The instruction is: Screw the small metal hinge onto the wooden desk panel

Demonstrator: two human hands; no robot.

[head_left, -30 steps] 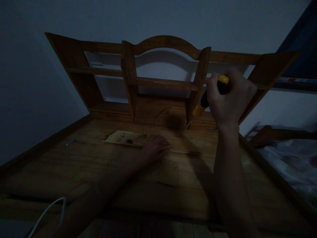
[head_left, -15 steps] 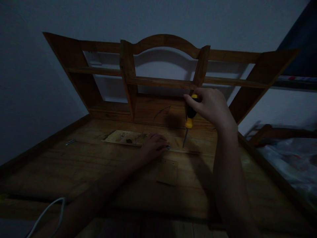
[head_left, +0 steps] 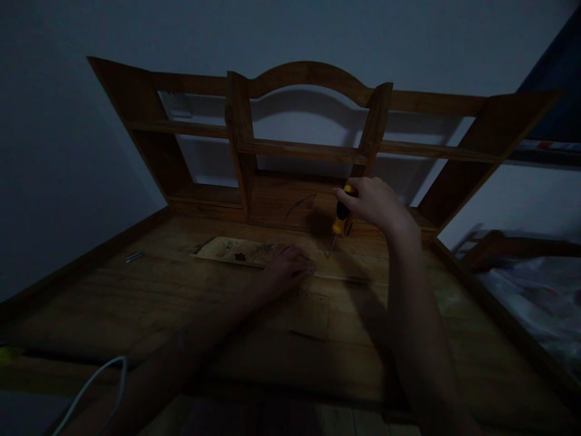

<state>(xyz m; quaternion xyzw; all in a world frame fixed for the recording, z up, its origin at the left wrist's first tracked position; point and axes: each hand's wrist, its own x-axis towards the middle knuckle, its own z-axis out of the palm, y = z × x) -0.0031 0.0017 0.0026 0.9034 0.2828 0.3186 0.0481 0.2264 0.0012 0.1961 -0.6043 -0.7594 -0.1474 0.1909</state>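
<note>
My right hand [head_left: 370, 200] is wrapped round the handle of a yellow and black screwdriver [head_left: 343, 212]. Its thin shaft slants down, with the tip at or just above a long pale wooden board [head_left: 254, 254] lying on the desktop. To the left, my left hand [head_left: 288, 266] rests on that board with curled fingers. A small shiny metal piece [head_left: 312, 272] shows at its fingertips; dim light hides its exact shape. Dark, rough patches mark the board's left part.
A wooden shelf unit [head_left: 304, 148] stands along the back of the desktop [head_left: 181, 297]. Small metal rods [head_left: 134, 257] lie at left, and a thin flat wooden piece [head_left: 311, 318] lies in front. A white cord [head_left: 93, 378] crosses at lower left. Plastic wrapping [head_left: 531, 303] is at right.
My right hand has brought the screwdriver down and to the left, so its tip is nearer the far side of the board. My left hand stays almost in place.
</note>
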